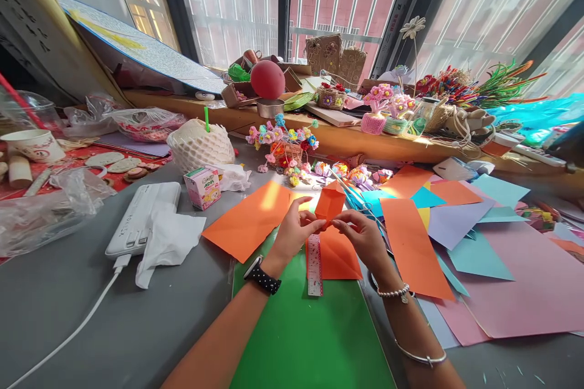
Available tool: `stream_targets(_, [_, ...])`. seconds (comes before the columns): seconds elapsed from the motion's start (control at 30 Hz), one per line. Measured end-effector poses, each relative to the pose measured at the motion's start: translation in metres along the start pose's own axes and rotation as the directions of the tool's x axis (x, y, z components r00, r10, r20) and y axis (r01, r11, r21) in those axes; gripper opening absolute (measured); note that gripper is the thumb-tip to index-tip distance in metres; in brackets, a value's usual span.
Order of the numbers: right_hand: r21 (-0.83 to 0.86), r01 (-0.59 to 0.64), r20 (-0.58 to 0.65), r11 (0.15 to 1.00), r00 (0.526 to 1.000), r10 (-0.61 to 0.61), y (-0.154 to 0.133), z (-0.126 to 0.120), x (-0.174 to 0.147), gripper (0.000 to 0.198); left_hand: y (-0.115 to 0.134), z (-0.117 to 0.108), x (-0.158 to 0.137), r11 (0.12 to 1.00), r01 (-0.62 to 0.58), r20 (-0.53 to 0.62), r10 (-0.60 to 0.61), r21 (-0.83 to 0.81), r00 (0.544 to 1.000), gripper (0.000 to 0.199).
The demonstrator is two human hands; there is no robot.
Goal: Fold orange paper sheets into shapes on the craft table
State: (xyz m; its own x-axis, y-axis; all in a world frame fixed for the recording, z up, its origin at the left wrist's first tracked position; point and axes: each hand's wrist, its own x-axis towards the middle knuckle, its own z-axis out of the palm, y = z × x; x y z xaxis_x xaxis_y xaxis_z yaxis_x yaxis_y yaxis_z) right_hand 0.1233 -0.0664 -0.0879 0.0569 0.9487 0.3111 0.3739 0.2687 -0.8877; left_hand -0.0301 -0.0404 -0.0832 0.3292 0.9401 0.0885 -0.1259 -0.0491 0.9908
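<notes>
Between my two hands, raised above the green mat [292, 328], is a small folded piece of orange paper [330, 199] with crease lines. My left hand [295, 228] pinches its lower left edge between thumb and fingers. On the other side, my right hand [362, 234] grips the lower right edge with thumb and forefinger. Beneath them a short printed ruler [314, 270] lies on the mat, beside a creased orange sheet [340, 255]. A larger orange sheet [249, 219] is left of my left hand, and an orange strip [413, 246] lies right of my right hand.
Pink, purple and teal sheets [483, 255] overlap at the right. A white power bank [143, 219] with a cable and tissue lies left, near a small pink carton [202, 188] and a coconut [198, 143] with a green straw. Folded paper flowers [358, 173] and crafts line the sill.
</notes>
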Motion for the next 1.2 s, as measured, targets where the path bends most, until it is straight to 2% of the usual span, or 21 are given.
stream_targets(0.2, [-0.014,-0.014,-0.029,1.0,0.999,0.014,-0.002,0.006,-0.001,0.021,-0.003,-0.001,0.0,1.0,-0.001,0.03,0.002,-0.027,1.0,0.055])
stream_targets(0.37, [-0.05,0.005,-0.06,0.999,0.998,-0.008,-0.005,0.008,-0.003,0.018,0.0,0.0,0.0,0.998,0.026,0.05,-0.023,-0.055,0.998,0.049])
stream_targets(0.53, [-0.132,0.066,-0.068,0.989,0.995,-0.076,-0.009,0.011,-0.005,0.018,0.001,-0.001,0.001,0.999,0.033,0.024,-0.034,0.022,0.999,0.056])
stream_targets(0.67, [-0.029,0.008,-0.099,1.0,0.995,-0.01,-0.007,0.014,-0.004,0.02,0.0,-0.002,0.003,0.998,0.051,0.026,-0.05,-0.039,0.998,0.056])
stream_targets(0.77, [0.083,-0.055,-0.132,0.995,0.989,0.066,-0.006,0.016,-0.004,0.037,0.001,-0.002,0.003,0.993,0.063,0.031,-0.06,-0.102,0.998,0.055])
stream_targets(0.93, [0.092,-0.067,-0.031,0.993,0.997,0.07,-0.01,0.017,-0.005,0.024,0.002,-0.003,0.002,0.991,0.071,0.069,-0.064,-0.115,0.996,0.052])
stream_targets(1.2, [0.109,-0.085,-0.058,0.99,0.994,0.092,-0.01,0.02,-0.006,0.023,0.0,-0.003,0.002,0.994,0.083,0.103,-0.075,-0.077,0.992,0.046])
